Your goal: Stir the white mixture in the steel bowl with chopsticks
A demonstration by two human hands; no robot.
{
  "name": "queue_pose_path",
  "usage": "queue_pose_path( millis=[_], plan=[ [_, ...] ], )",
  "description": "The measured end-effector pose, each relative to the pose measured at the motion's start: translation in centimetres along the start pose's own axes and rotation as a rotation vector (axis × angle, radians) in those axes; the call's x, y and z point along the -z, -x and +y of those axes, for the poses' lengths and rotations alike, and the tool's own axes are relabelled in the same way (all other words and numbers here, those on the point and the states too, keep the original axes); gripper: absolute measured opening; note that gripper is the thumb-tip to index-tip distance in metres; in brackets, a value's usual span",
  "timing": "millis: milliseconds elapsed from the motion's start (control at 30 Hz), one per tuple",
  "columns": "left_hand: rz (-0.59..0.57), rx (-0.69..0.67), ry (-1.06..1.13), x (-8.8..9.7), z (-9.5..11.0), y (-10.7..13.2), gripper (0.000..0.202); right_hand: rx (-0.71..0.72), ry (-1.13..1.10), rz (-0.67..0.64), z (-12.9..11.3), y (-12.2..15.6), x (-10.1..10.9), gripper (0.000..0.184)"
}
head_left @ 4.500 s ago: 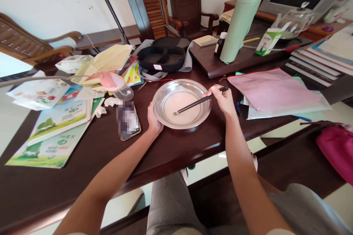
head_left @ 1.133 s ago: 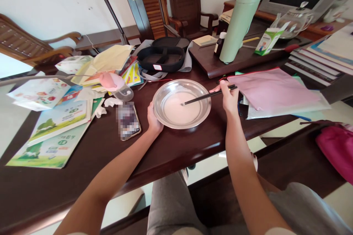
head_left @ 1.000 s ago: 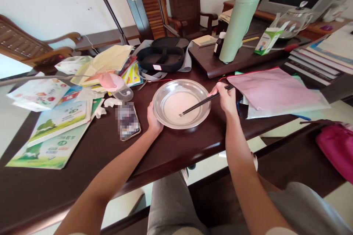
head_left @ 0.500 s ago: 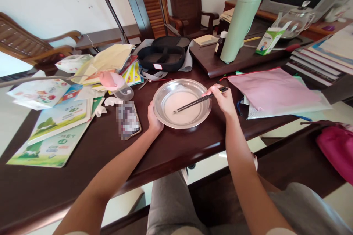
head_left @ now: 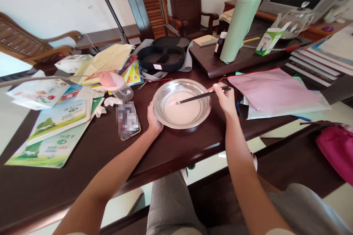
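Observation:
A shallow steel bowl [head_left: 165,89] of white liquid [head_left: 183,112] sits on the dark wooden table [head_left: 171,147] in front of me. My left hand [head_left: 153,119] grips the bowl's left rim, fingers closed on it. My right hand [head_left: 226,97] is closed on a pair of black chopsticks [head_left: 201,96] at the bowl's right edge. The chopstick tips reach into the white liquid near the bowl's upper middle.
A phone [head_left: 127,119] lies left of the bowl, a pink-lidded cup [head_left: 114,84] behind it. Books and papers [head_left: 55,117] cover the left. A black case [head_left: 162,57] stands behind, a green flask [head_left: 238,22] and pink folder [head_left: 273,90] to the right.
The chopstick tips have swept around inside the liquid, from the lower left of the bowl toward its upper middle. My left hand has stayed on the rim.

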State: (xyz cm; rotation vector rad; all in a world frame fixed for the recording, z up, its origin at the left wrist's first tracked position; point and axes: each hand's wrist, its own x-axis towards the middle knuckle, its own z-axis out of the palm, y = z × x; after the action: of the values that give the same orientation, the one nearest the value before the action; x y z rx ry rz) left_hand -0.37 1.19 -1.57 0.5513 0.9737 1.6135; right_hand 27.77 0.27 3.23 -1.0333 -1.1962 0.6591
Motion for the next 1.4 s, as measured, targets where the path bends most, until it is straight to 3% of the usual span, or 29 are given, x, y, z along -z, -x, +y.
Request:
queue_pose_path(
  millis=[100,300,467,667,867,1033,1233,1400],
  plan=[
    [-0.006,-0.003,-0.008,0.00,0.03,0.03,0.039,0.004,-0.021,0.100,0.20,-0.14,0.23,0.075],
    [0.012,0.013,0.018,-0.12,-0.02,0.04,0.037,-0.009,-0.010,-0.069,0.13,0.14,-0.07,0.069],
    [0.038,0.032,0.038,0.11,-0.24,-0.09,0.033,0.015,-0.052,0.115,0.46,-0.08,0.37,0.073],
    [0.030,0.018,0.030,0.23,-0.49,-0.22,0.034,-0.017,0.022,-0.063,0.23,0.24,0.07,0.070],
    [0.032,0.039,0.045,0.18,-0.44,-0.16,0.031,0.014,-0.034,0.115,0.67,-0.06,0.54,0.073],
    [-0.004,0.010,0.063,0.16,-0.47,-0.23,0.033,-0.003,-0.005,-0.064,0.63,0.12,0.28,0.070],
    [0.015,0.017,0.076,0.07,-0.44,-0.21,0.028,0.032,-0.027,0.126,0.95,-0.12,0.63,0.071],
    [0.013,0.018,0.080,0.09,-0.41,-0.18,0.029,-0.015,0.004,-0.077,0.72,0.19,0.31,0.070]
  ],
)
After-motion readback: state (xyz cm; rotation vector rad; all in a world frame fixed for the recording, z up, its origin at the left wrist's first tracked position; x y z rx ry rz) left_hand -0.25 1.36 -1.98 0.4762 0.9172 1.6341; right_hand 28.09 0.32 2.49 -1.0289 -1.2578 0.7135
